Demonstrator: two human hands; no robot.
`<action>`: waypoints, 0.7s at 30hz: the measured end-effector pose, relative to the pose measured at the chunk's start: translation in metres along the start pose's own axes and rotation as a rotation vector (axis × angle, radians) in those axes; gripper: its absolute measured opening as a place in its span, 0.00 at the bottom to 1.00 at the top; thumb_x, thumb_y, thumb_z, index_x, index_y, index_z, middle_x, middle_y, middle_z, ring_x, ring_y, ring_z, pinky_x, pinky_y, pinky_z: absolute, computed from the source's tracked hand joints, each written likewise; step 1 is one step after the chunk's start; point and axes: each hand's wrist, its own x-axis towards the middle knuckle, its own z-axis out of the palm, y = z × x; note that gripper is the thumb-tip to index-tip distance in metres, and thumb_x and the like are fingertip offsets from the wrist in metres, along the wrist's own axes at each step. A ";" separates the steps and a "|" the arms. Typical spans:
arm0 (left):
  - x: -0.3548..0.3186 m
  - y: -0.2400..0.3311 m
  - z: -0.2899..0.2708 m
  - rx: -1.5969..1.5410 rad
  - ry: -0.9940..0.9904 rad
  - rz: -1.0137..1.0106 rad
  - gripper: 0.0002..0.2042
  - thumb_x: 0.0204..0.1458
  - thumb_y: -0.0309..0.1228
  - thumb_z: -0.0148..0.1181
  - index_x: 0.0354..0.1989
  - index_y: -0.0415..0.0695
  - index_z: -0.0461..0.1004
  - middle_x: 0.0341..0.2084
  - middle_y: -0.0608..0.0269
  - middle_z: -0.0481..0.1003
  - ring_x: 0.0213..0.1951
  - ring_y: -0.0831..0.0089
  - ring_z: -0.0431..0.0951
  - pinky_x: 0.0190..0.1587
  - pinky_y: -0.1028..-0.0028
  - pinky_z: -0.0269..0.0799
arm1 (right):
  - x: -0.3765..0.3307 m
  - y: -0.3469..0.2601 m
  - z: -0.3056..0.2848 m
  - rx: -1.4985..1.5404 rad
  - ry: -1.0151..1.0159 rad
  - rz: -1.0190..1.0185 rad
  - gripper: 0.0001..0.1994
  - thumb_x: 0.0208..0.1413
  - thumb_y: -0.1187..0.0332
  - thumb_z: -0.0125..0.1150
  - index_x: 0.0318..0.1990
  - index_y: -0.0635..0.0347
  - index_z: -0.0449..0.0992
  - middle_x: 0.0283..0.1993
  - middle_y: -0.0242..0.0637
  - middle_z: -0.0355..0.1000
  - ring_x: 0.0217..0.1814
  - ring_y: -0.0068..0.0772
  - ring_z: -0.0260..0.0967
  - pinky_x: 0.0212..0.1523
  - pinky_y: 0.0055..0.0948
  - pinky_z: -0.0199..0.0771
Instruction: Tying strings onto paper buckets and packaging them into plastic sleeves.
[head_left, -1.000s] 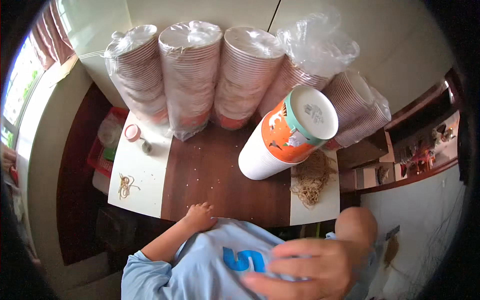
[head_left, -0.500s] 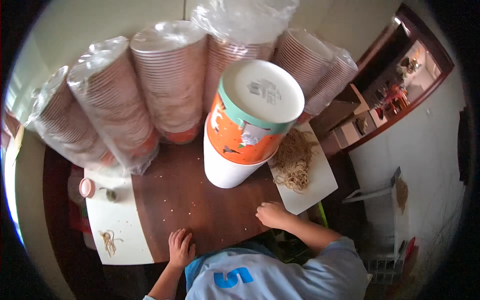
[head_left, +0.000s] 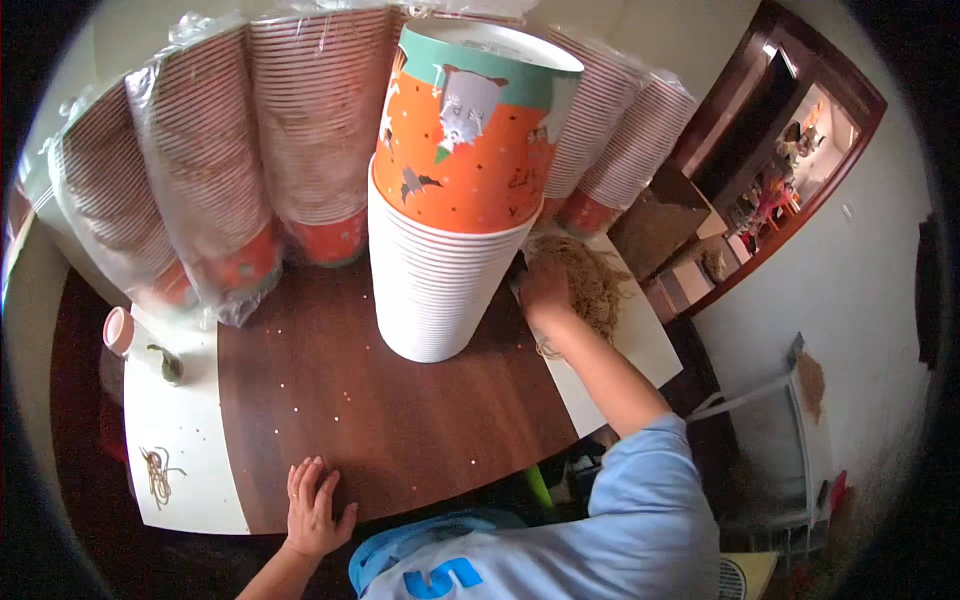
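Note:
A tall stack of paper buckets stands upside down mid-table, white rims below and an orange, green-banded bucket on top. Just right of it my right hand reaches over the table, fingers curled and partly hidden. Something dark shows at its fingertips, too little to name. Right beside that hand lies a heap of tan strings. At the front edge my left hand rests on the brown tabletop, fingers spread, holding nothing.
Several plastic-wrapped bucket stacks line the back. On the table's white left end are a pink-rimmed cup, a small green item and a few loose strings. A cardboard box stands beyond the right end.
My right hand has moved from the front edge up and away, to between the bucket stack and the string heap. My left hand stays at the front edge. The whole view has shifted.

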 end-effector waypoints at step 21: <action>-0.009 0.005 -0.001 0.060 0.076 0.053 0.24 0.36 0.36 0.65 0.44 0.38 0.70 0.53 0.43 0.62 0.55 0.46 0.63 0.58 0.50 0.57 | 0.071 -0.025 0.020 0.147 -0.035 -0.213 0.18 0.54 0.60 0.48 0.46 0.63 0.73 0.44 0.54 0.72 0.45 0.53 0.72 0.45 0.51 0.70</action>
